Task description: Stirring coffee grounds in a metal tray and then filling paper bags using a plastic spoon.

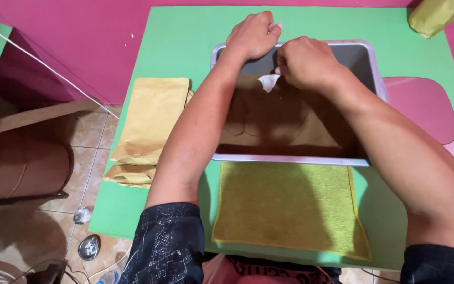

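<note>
My left hand (252, 36) clenched on the metal tray (375, 79) rim, upper centre; my right hand (307, 64) pinching a white scoop (268, 81) over brown powder (279, 123) | yellow pouches (151, 118) stacked left, apparently unfilled; cloth (290, 208) lower centre on green bench (185, 31)

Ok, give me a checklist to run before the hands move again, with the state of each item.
1. Left hand on the tray's far rim: ok, closed fist resting there.
2. Right hand grips the white piece: ok, pinched at its fingertips; what the piece is, cannot tell.
3. Tray sits flat on the green table: ok.
4. Brown powder inside the tray: ok, none seen spilled outside.
5. Yellow cloth spread flat before the tray: ok.
6. Pouches stacked at the left, clear of the arms: ok, though the stack nears the table edge.
</note>
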